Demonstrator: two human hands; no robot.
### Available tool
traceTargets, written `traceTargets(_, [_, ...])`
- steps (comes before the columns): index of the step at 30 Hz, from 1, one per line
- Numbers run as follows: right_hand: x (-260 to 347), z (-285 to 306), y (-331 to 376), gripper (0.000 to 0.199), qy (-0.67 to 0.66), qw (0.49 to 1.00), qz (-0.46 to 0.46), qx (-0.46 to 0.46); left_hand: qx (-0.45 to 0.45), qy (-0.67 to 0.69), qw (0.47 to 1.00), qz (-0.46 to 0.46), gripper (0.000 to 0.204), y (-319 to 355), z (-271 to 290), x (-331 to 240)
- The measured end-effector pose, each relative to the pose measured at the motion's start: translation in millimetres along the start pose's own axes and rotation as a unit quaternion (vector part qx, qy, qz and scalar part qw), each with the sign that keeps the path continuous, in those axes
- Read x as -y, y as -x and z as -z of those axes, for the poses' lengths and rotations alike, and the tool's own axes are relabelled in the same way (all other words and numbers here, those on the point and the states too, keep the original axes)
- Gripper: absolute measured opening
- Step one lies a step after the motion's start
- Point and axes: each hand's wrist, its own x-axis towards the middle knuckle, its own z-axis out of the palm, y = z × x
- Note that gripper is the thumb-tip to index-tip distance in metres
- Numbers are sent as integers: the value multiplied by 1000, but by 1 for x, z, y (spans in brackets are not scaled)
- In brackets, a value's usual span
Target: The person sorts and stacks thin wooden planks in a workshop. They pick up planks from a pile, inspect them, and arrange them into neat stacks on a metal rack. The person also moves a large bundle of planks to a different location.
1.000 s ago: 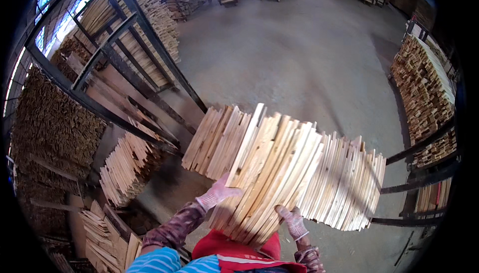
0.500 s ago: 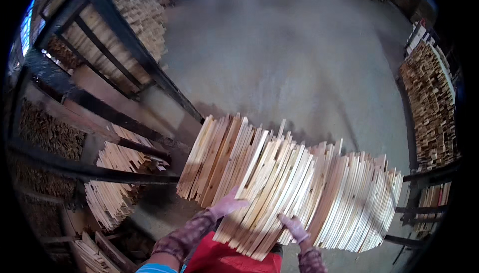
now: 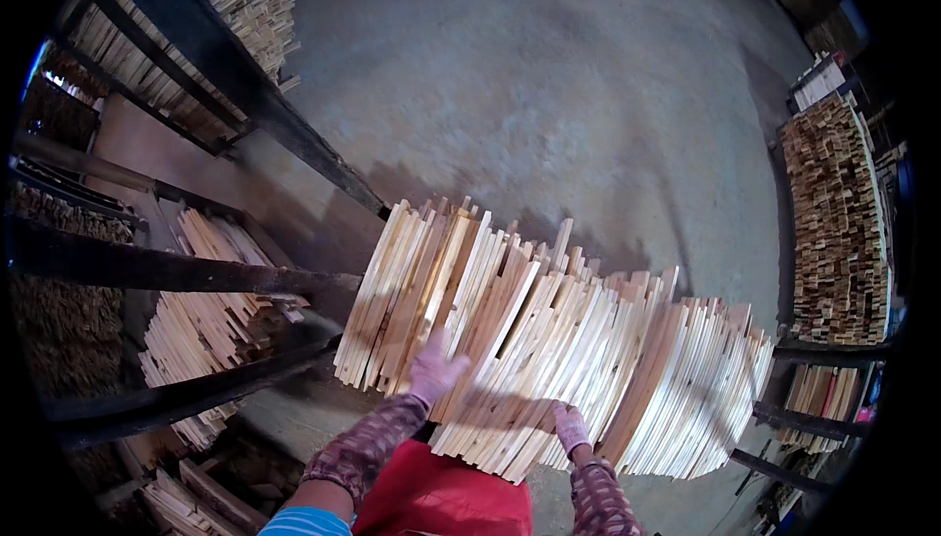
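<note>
While the left hand (image 3: 436, 369) extends up from the lower centre, blurred, fingers and thumb spread over wooden slats (image 3: 534, 340), the right hand (image 3: 570, 427) lies at their near ends; whether it grips any, I cannot tell. The slats, too many to count, form one row across the lower centre. Three dark bars (image 3: 186, 269) slant in at left, three slimmer rails (image 3: 812, 422) at right. One lumber stack (image 3: 835, 232) stands at the right edge.

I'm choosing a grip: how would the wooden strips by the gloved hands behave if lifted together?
The wooden strips look straight, so each is probably stiff. They look unbound, with uneven ends, so they may slide apart. Being many, they'd likely feel heavy together.
</note>
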Motion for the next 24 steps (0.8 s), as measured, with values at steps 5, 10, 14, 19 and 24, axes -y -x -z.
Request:
traceTargets(5, [14, 7, 4, 71, 6, 999, 26, 18, -172, -210, 933, 235, 103, -55, 19, 62])
traceTargets(10, [8, 7, 7, 71, -31, 999, 34, 15, -126, -105, 952, 259, 84, -52, 23, 23])
traceTargets(14, [10, 10, 7, 71, -46, 998, 32, 36, -132, 21, 976, 172, 43, -32, 15, 50])
traceTargets(19, [1, 7, 2, 69, -37, 998, 37, 34, -133, -134, 965, 181, 42, -37, 14, 47])
traceTargets(24, [-8, 3, -2, 70, -51, 997, 35, 41, -151, -207, 950, 177, 59, -37, 4, 58])
